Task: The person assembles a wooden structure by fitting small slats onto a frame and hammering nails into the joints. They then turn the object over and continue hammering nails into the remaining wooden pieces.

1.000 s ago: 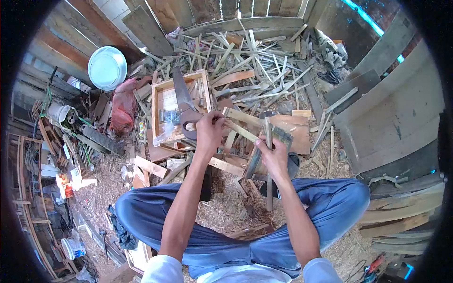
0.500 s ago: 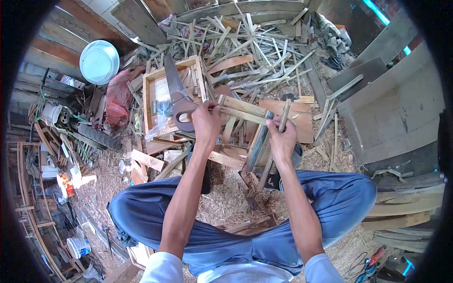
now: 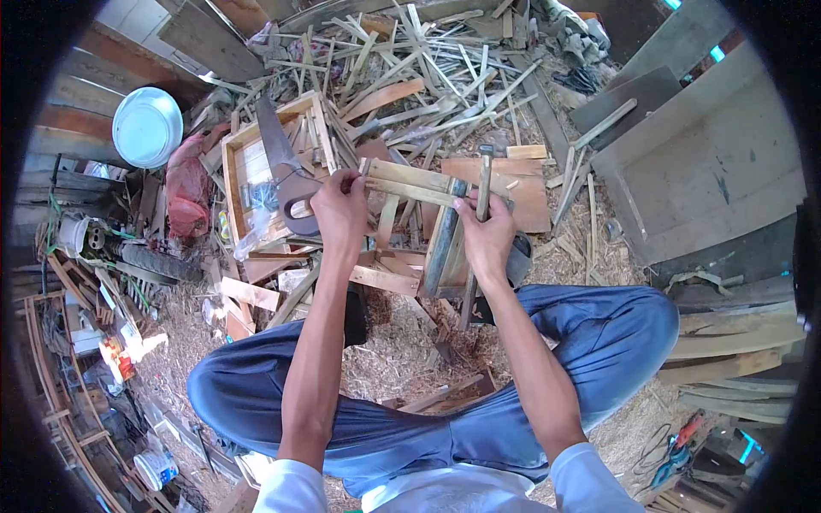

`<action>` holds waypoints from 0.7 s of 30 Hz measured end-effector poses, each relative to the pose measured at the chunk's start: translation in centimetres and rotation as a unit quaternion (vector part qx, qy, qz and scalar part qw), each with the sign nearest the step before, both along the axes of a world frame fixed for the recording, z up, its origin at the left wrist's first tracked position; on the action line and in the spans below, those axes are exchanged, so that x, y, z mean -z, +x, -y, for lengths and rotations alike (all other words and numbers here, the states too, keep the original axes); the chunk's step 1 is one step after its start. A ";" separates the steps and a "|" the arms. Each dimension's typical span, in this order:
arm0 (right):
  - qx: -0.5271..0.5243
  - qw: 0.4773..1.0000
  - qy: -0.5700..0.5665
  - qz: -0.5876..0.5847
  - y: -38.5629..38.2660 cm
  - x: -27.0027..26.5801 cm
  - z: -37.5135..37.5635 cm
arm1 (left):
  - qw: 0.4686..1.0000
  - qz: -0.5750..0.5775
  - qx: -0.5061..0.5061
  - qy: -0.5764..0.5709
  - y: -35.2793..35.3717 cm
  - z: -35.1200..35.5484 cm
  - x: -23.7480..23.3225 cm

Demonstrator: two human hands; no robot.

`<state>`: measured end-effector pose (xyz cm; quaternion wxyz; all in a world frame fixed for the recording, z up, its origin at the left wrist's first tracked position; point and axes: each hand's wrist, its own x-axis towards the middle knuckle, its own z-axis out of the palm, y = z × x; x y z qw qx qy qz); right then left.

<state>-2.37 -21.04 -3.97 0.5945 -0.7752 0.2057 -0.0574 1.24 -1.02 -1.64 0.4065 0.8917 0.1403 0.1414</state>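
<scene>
My left hand point(image 3: 339, 209) grips the left end of a pale wooden slat point(image 3: 410, 182) that lies across the top of a small wooden frame point(image 3: 432, 239). My right hand point(image 3: 487, 235) is closed around the handle of a hammer point(image 3: 481, 192), held nearly upright beside the frame's dark right post point(image 3: 443, 244). The hammer's head points up, close to the slat's right end. Below the frame lie my crossed legs in blue trousers point(image 3: 599, 342).
A handsaw point(image 3: 278, 162) lies over an open wooden box point(image 3: 248, 184) left of my hands. A heap of wood strips point(image 3: 428, 77) fills the ground behind. A white basin point(image 3: 147, 126) and red bag point(image 3: 184, 188) sit far left; grey boards point(image 3: 710, 162) lean at right.
The hammer has swung from lying low beside the frame up to nearly upright. Both hands and the frame sit slightly left and higher in view as my head shifted.
</scene>
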 end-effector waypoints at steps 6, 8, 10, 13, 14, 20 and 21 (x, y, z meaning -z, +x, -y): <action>0.003 0.999 0.007 0.043 0.0 1.3 -0.1 | 0.999 0.007 0.019 0.044 0.1 -0.1 0.1; -0.001 0.999 0.010 0.049 0.1 1.5 -0.1 | 1.000 0.002 0.017 0.022 0.2 -0.2 0.0; -0.005 0.999 0.000 0.050 0.0 1.3 -0.1 | 1.000 0.009 0.017 0.024 0.1 -0.1 -0.1; -0.015 0.999 -0.010 0.039 -0.1 0.3 -0.1 | 0.999 0.025 0.018 0.023 0.0 0.0 -0.1; -0.021 0.999 -0.011 0.026 -0.1 0.1 -0.1 | 0.999 0.034 0.019 0.018 -0.1 0.0 -0.1; -0.013 0.998 -0.006 0.061 -0.1 1.2 0.0 | 0.999 0.023 0.024 0.002 0.0 -0.2 -0.1; -0.013 0.998 -0.006 0.062 0.0 1.1 0.0 | 0.999 0.024 0.024 0.002 0.0 -0.2 -0.1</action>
